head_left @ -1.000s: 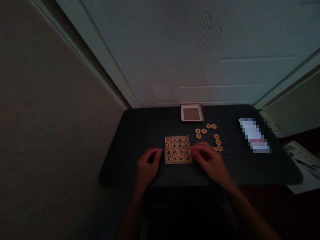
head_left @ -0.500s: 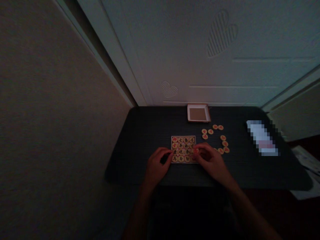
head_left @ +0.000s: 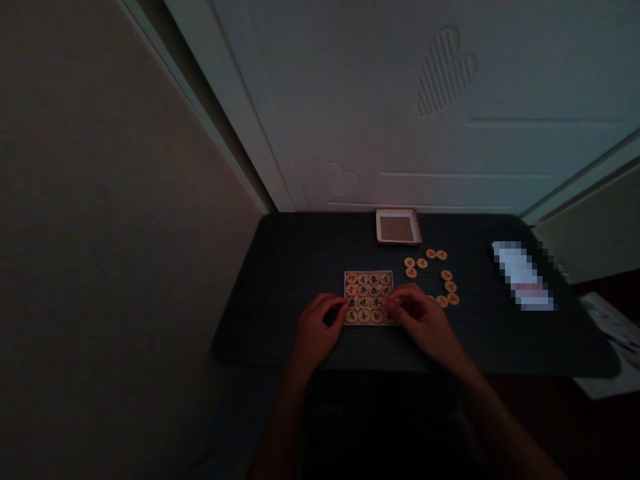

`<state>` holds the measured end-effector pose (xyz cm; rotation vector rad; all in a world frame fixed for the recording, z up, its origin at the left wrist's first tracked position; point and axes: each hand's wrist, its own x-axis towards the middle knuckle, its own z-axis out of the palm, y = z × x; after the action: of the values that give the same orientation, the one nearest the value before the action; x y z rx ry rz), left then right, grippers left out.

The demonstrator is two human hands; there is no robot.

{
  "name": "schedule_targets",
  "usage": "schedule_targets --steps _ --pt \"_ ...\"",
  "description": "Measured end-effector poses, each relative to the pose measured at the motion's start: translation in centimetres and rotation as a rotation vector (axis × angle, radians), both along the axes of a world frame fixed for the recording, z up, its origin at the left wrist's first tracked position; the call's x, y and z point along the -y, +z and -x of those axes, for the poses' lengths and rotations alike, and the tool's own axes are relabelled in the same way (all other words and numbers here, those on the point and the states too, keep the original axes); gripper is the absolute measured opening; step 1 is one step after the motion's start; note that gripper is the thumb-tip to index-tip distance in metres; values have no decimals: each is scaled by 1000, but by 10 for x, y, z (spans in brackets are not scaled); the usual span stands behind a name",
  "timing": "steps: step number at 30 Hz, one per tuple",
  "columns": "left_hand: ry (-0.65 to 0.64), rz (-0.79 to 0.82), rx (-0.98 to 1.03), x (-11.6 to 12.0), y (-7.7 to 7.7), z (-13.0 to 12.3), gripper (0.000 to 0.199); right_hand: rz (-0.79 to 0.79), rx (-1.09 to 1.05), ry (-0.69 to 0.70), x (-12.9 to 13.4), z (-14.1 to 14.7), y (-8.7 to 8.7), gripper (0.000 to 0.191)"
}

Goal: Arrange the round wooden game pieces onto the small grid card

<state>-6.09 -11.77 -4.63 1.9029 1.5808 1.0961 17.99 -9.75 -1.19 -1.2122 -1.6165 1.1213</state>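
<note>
A shallow box (head_left: 369, 325) holds rows of round Chinese chess pieces, mostly with black characters and some red ones at the upper left. My left hand (head_left: 320, 321) has thumb and forefinger closed on the box's left edge. Over the right side of the box, my right hand (head_left: 419, 317) is pinched around a Chinese chess piece, largely hidden by the fingers. That hand also covers part of the right column. Beyond it, several loose red-character pieces (head_left: 451, 287) lie on the table in a curved scatter.
An open box lid (head_left: 397, 229) with a brown inside lies at the back of the dark table (head_left: 290, 260), near the white door panel (head_left: 350, 100). A pixelated, bright flat object (head_left: 523, 275) rests on the right. Papers (head_left: 607, 340) are beyond the table's right edge.
My right fingers have lowered the red piece towards the right column, and its face no longer shows clearly. My left hand stays at the box edge. The view has shifted slightly.
</note>
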Motion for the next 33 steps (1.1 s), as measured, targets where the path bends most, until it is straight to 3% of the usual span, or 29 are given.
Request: schedule_targets --steps 17,33 --pt "1 16 15 0 1 -1 11 17 -16 24 -1 4 3 20" --pt "7 10 5 0 3 -1 12 127 -45 52 -12 36 6 21"
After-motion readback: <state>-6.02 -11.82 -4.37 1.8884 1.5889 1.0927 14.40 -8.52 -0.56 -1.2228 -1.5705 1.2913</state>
